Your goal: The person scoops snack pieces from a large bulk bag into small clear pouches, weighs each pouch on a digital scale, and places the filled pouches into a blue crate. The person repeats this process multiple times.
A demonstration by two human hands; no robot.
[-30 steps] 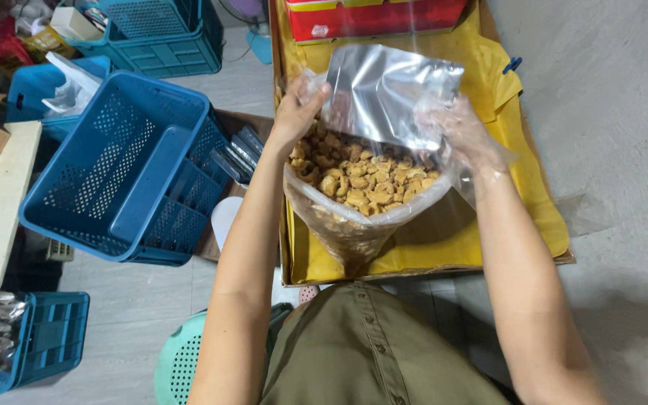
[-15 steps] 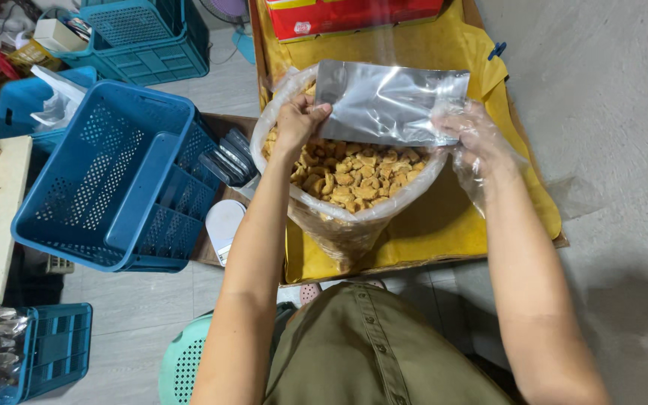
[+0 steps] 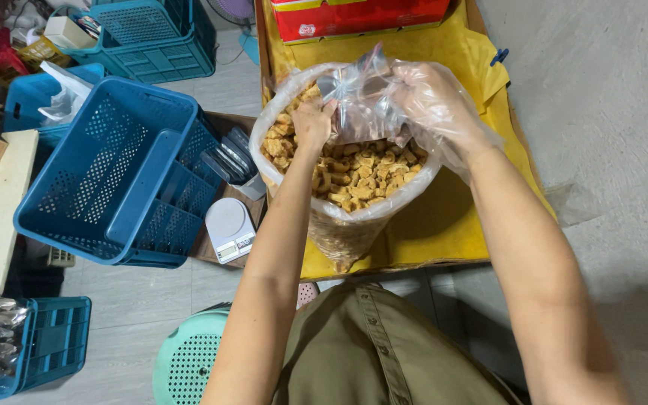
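Inspector: At centre frame, report what the hands are doing.

Operator: I see the left hand (image 3: 313, 120), bare, fingers curled and pinching the left edge of a small silver foil pouch (image 3: 358, 105). My right hand (image 3: 429, 101), inside a loose clear plastic glove, is closed over the pouch's right side, bunching it. The pouch sits low in the mouth of the large clear bag of golden fried snack pieces (image 3: 354, 169), touching the top of the pile.

Inspector: Where does that bag stand?

Operator: Upright on the yellow sheet (image 3: 444, 217) lining a cardboard tray, with a red carton (image 3: 361, 16) at the top edge of the frame. I note a blue plastic crate (image 3: 114, 172) at left and a small white digital scale (image 3: 228, 229) just below the crate's right corner.

Inspector: Risks from here?

Operator: I judge three. The pouch mouth looks crumpled under my right palm, so I cannot tell whether it is open; pieces could slide off the foil and back into the bag or over the rim. The big bag's rolled rim is soft and nothing props it up, so a sideways press could tip it and spill pieces onto the yellow sheet. The loose glove could snag in the pouch.
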